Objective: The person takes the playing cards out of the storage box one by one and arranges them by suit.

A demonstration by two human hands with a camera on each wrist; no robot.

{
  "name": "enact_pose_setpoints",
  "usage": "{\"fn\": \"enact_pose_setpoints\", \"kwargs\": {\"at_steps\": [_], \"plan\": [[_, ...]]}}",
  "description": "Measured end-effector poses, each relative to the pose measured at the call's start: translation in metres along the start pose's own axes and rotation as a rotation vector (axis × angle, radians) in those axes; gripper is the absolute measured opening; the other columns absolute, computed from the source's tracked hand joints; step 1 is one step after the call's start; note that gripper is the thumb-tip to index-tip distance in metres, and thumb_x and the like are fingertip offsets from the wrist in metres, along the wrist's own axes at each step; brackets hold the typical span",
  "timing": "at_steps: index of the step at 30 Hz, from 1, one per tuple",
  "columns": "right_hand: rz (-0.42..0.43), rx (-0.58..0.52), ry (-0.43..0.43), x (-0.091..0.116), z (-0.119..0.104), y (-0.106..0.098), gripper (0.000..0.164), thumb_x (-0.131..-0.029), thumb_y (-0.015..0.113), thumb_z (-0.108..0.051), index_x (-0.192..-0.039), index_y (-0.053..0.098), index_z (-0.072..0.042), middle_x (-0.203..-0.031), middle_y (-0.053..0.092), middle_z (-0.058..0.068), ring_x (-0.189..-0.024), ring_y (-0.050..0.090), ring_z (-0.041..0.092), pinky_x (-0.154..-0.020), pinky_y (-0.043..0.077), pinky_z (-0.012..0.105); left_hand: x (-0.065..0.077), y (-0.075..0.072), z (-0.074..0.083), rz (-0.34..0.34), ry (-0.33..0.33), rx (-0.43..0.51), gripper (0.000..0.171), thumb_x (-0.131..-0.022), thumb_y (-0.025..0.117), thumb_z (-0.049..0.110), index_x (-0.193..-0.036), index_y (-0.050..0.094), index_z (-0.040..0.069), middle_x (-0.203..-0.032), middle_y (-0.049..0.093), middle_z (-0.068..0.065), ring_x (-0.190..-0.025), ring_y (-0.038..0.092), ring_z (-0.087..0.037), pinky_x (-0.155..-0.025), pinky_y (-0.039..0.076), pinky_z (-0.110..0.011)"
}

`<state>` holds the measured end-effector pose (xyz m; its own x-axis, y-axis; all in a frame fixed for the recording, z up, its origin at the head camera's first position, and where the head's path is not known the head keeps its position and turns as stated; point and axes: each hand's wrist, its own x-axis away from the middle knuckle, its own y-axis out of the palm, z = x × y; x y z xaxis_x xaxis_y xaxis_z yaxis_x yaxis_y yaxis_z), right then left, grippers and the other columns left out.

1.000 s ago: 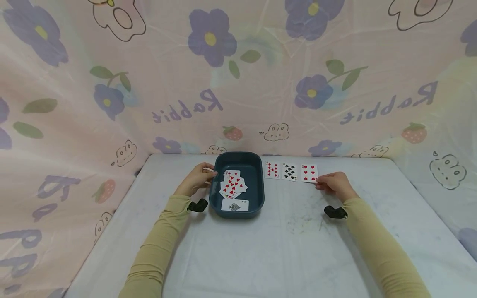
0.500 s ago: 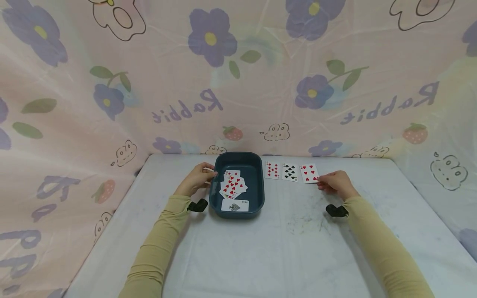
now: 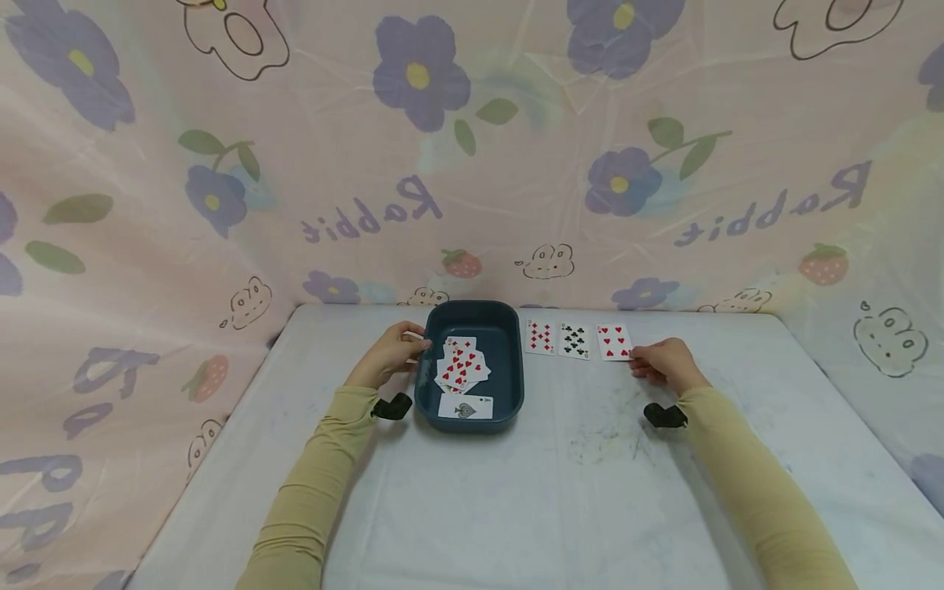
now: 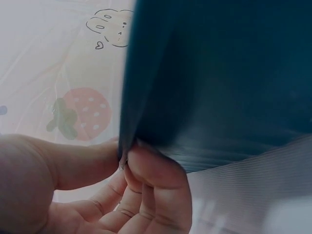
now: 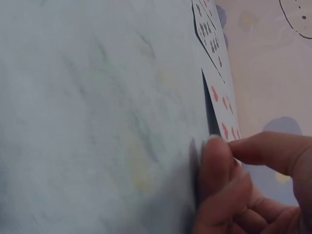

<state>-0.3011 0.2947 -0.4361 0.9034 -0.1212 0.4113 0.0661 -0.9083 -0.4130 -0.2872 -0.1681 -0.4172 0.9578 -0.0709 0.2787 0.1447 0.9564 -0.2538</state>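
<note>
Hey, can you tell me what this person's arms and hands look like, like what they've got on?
Both the left hand and right hand are bare, without gloves. The left sleeve and right sleeve are long, plain and dull yellow, with creases. A small black attachment shows at each wrist; no cables are visible.

Card pile (image 3: pixel 460 369): lower layers mostly covered; tray (image 4: pixel 243 73) cut off, left-wrist view.
</note>
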Motion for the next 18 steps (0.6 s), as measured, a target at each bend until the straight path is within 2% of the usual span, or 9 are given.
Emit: {"fn": "enact_pose_setpoints", "kwargs": {"at_steps": [11,18], "plan": [[-0.028,0.042,0.001,-0.0023,0.0005,-0.0045,0.028,-0.093,0.060,-0.015,-0.107,0.059,0.009,-0.064,0.066,0.001,-0.058,0.064,0.010,-0.053,0.048,0.024,-0.0024,0.0000,-0.0022,0.000,-0.008,0.017,0.029,-0.097,0.057,0.011,-0.123,0.045,0.002,-0.111,0.056,-0.020,-0.080,0.056,-0.022,-0.064,0.050,-0.029],[-0.022,0.063,0.023,-0.0081,0.0021,-0.0060,0.026,-0.092,0.061,-0.016,-0.103,0.060,0.007,-0.064,0.065,0.002,-0.058,0.064,0.012,-0.053,0.048,0.024,-0.0012,0.0003,-0.0005,0.008,-0.011,0.006,0.030,-0.098,0.056,0.012,-0.124,0.046,0.003,-0.113,0.056,-0.020,-0.082,0.057,-0.021,-0.065,0.050,-0.029]]}}
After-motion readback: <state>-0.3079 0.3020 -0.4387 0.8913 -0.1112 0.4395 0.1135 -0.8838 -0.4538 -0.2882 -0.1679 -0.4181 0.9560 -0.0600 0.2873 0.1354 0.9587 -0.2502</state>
